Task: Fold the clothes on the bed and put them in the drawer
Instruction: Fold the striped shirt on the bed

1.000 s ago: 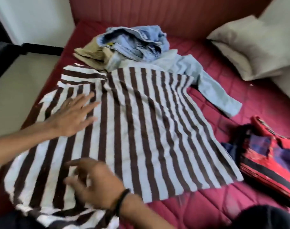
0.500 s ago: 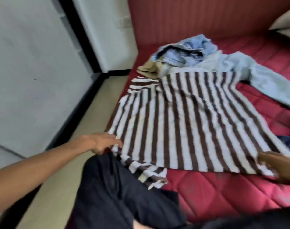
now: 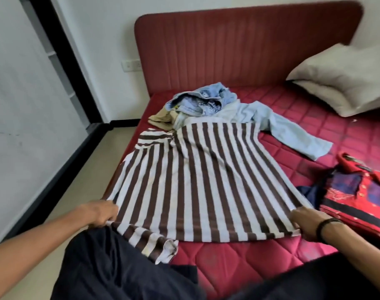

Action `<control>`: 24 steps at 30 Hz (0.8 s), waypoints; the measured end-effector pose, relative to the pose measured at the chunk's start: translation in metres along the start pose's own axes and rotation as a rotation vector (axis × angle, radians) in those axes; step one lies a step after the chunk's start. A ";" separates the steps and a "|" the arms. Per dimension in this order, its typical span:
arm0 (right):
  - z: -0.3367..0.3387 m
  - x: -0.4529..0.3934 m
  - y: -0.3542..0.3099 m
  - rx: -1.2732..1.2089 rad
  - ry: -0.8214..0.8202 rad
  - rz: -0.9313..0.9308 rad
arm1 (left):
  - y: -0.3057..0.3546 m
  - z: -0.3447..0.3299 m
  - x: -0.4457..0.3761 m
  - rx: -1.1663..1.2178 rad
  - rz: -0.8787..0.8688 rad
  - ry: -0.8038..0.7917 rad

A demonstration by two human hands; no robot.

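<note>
A brown-and-white striped shirt (image 3: pixel 197 180) lies spread flat on the red quilted bed (image 3: pixel 228 265). My left hand (image 3: pixel 101 213) grips its near left edge at the bed's side. My right hand (image 3: pixel 306 221), with a black band on the wrist, pinches the near right corner. One striped sleeve (image 3: pixel 161 247) hangs folded over toward my dark trousers. Behind the shirt sits a heap of light blue garments (image 3: pixel 206 100), a tan piece (image 3: pixel 161 121) and a pale blue long-sleeved shirt (image 3: pixel 288 128).
A folded red and dark-blue patterned garment (image 3: pixel 362 198) lies on the bed at the right. A grey-white pillow (image 3: pixel 345 79) rests at the back right against the red headboard (image 3: pixel 245 44). White wall and pale floor (image 3: pixel 93 176) run along the bed's left side.
My hands left the shirt's middle and moved to its near corners, which they now grip. The view swung left, then back and wider, showing the headboard and pillow.
</note>
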State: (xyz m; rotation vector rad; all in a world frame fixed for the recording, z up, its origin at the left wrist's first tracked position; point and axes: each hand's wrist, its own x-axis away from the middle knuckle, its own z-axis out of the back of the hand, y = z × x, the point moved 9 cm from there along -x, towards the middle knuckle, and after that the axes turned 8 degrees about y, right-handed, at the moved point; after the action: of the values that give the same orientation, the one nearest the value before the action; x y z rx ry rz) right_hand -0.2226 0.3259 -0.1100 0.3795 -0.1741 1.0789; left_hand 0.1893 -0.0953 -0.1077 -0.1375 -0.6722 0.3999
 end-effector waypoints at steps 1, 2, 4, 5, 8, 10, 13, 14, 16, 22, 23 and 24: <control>0.005 0.001 0.004 -0.025 0.041 -0.024 | -0.001 -0.010 -0.002 0.034 -0.013 -0.041; 0.015 0.001 0.009 -0.078 0.090 -0.064 | -0.005 -0.013 0.000 0.093 -0.019 -0.068; 0.035 -0.004 0.022 -0.202 0.180 -0.147 | -0.018 -0.010 0.004 0.297 -0.049 -0.061; 0.045 -0.009 0.030 -0.285 0.244 -0.172 | -0.027 -0.004 0.006 0.412 -0.055 -0.044; 0.071 -0.028 0.059 -0.498 0.408 -0.291 | -0.057 0.012 0.010 0.758 -0.010 0.055; 0.081 -0.048 0.073 -0.544 0.477 -0.343 | -0.082 0.017 0.001 0.942 0.084 0.206; 0.092 -0.088 0.083 -0.563 0.530 -0.398 | -0.110 0.011 -0.024 1.133 0.312 0.487; 0.091 -0.109 0.084 -0.549 0.532 -0.393 | -0.122 0.003 -0.039 1.196 0.375 0.577; 0.086 -0.144 0.085 -0.525 0.540 -0.384 | -0.136 -0.013 -0.064 1.212 0.499 0.747; 0.073 -0.189 0.083 -0.226 0.594 -0.237 | -0.106 -0.010 -0.069 0.881 0.600 0.982; 0.070 -0.189 0.089 -0.173 0.604 -0.221 | -0.102 -0.009 -0.069 0.802 0.587 1.004; 0.065 -0.187 0.095 -0.116 0.605 -0.204 | -0.101 -0.011 -0.072 0.768 0.576 0.997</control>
State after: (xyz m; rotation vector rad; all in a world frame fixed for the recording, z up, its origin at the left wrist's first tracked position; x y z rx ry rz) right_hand -0.3904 0.1864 -0.0897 -0.0436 0.3332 0.9341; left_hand 0.1775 -0.2164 -0.1327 0.2092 0.5478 1.0173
